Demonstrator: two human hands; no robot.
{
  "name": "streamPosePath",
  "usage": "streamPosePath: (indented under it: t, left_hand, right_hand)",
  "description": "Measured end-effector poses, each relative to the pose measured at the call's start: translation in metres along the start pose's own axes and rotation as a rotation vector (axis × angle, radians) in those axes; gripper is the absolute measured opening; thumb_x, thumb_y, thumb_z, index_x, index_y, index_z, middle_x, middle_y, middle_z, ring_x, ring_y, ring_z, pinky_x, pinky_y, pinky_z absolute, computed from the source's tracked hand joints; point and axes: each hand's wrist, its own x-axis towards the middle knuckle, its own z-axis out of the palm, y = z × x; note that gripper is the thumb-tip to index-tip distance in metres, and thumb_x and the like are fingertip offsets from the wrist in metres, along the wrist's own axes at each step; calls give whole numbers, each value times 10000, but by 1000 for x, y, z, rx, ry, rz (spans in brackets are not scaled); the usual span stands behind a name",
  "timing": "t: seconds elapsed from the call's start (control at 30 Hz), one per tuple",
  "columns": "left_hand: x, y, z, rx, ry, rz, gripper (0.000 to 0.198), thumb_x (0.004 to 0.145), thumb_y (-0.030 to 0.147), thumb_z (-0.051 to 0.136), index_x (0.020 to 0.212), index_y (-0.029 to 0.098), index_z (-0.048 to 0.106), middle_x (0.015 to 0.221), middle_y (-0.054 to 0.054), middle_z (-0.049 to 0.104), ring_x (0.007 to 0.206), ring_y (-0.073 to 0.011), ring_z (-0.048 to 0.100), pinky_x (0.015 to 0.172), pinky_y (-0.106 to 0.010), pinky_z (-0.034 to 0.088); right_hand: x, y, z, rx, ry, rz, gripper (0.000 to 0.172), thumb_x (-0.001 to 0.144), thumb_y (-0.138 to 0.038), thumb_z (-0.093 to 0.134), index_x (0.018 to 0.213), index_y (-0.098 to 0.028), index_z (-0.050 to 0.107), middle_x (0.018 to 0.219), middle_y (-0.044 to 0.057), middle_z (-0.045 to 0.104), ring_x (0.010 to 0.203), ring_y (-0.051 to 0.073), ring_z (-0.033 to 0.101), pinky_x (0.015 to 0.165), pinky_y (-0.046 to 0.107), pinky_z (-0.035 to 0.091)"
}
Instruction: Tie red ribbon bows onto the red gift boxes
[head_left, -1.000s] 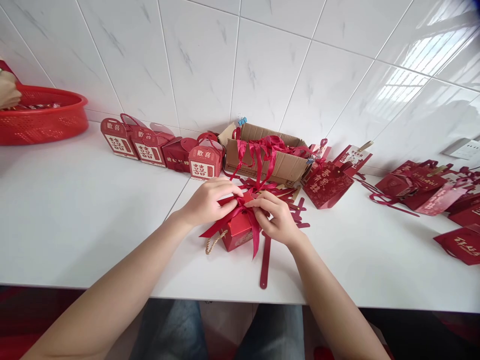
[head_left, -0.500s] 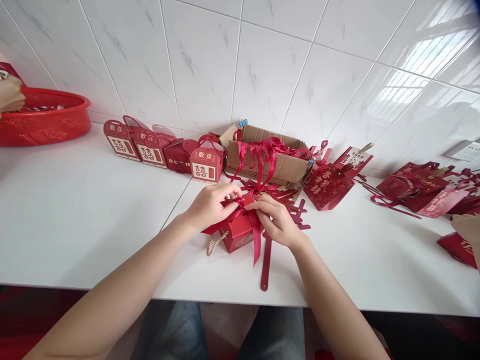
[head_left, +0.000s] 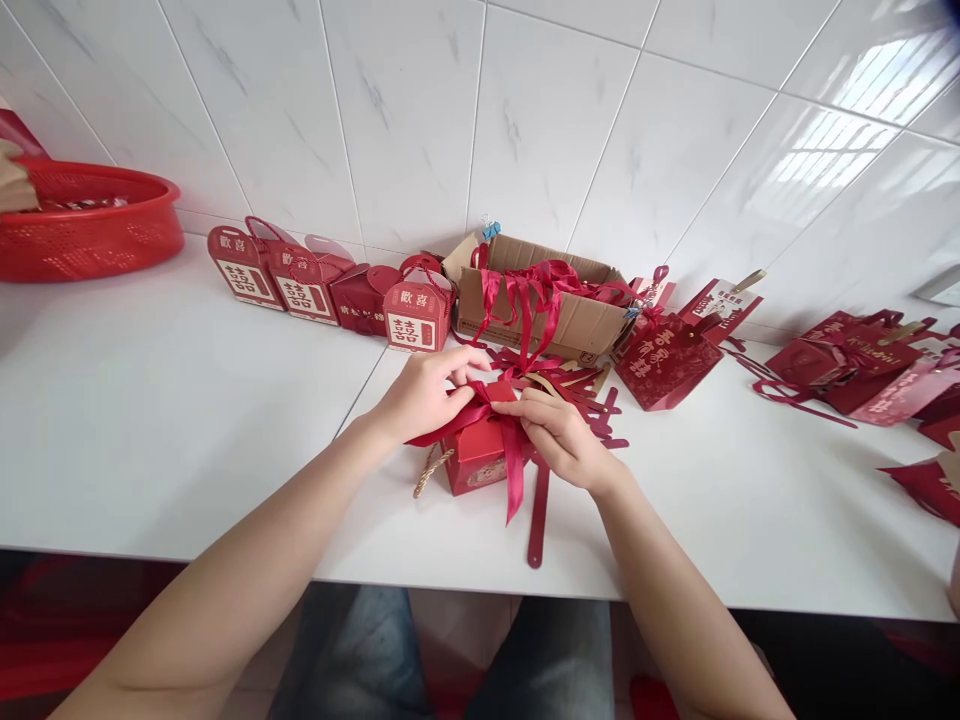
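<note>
A small red gift box [head_left: 474, 458] stands on the white table in front of me, a twisted gold cord handle [head_left: 433, 472] at its left side. Red satin ribbon [head_left: 514, 470] lies knotted over its top, one tail hanging down the front and another pointing left. My left hand [head_left: 431, 395] pinches the ribbon at the knot from the left. On the other side, my right hand [head_left: 559, 435] is closed with its fingertips at the knot on the ribbon. What lies under the fingertips is partly hidden.
Behind the box are a cardboard carton [head_left: 540, 325] of red ribbons and a pile of dark red strips [head_left: 577, 385]. Red gift boxes [head_left: 300, 290] line the wall at left; more red bags [head_left: 667, 360] stand right. At far left, another person's hand [head_left: 15, 180] is over a red basket [head_left: 90, 240].
Both hands stay at the knot with small finger movements. The view has shifted slightly. The other person's hand at the basket has moved a little left.
</note>
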Motion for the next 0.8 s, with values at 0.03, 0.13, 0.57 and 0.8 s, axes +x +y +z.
streamPosePath:
  t: [0.03,0.13,0.57,0.8]
  left_hand:
    - [0,0,0,-8,-1,-10,262,737,65,519,936,194,630,645,50,597,632,-97,605,627,-189,503]
    - [-1,1,3,-18,25,-23,285,730,55,528,948,197,643,612,58,577,609,-92,591,623,-187,506]
    - [0,3,7,-107,87,-86,168,731,140,600,889,172,645,639,39,604,627,-98,597,697,-231,557]
    - [2,2,5,-188,-6,-198,186,724,151,600,904,165,643,763,-10,667,725,-136,649,631,-227,546]
  right_hand:
    - [0,0,0,2,-1,-7,380,933,-121,330,1214,-186,577,876,62,565,804,174,532,716,338,487]
    - [-1,0,1,-12,19,-15,369,929,-119,337,1185,-182,594,851,57,565,771,166,529,684,325,478]
    - [-1,2,8,-79,138,66,289,969,-233,419,1183,-234,614,1008,64,691,927,183,647,793,333,535]
    - [-2,-2,-1,-74,87,89,275,955,-297,473,1179,-236,620,1067,69,703,933,191,673,792,322,552]
